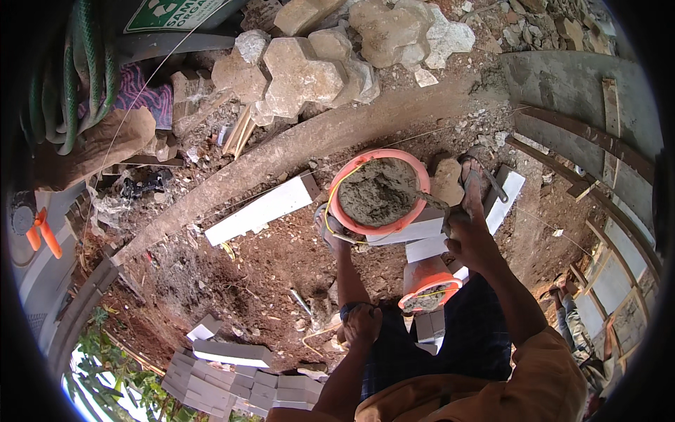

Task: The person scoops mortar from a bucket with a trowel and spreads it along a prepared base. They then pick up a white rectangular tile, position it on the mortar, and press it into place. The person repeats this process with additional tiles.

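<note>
My right hand (464,243) is closed on the handle of a trowel (439,205), whose mortar-smeared blade lies at the right rim of an orange bucket (337,200) of grey mortar (376,190). My left hand (362,322) is closed at my left knee, its palm side hidden, so I cannot make out anything in it. A second orange bucket (422,281) with mortar lies lower, between my legs. Pale blocks (422,247) sit beneath and beside the upper bucket; another long block (256,211) lies to its left, and a stone piece (448,184) is by my right foot.
Several broken pavers (299,77) are piled beyond a curved concrete edge (190,190). Blocks (225,387) are stacked at lower left. A green hose (70,105) hangs at upper left. Boards (598,141) line the right, where another person (573,320) is partly visible. Strings cross the dirt.
</note>
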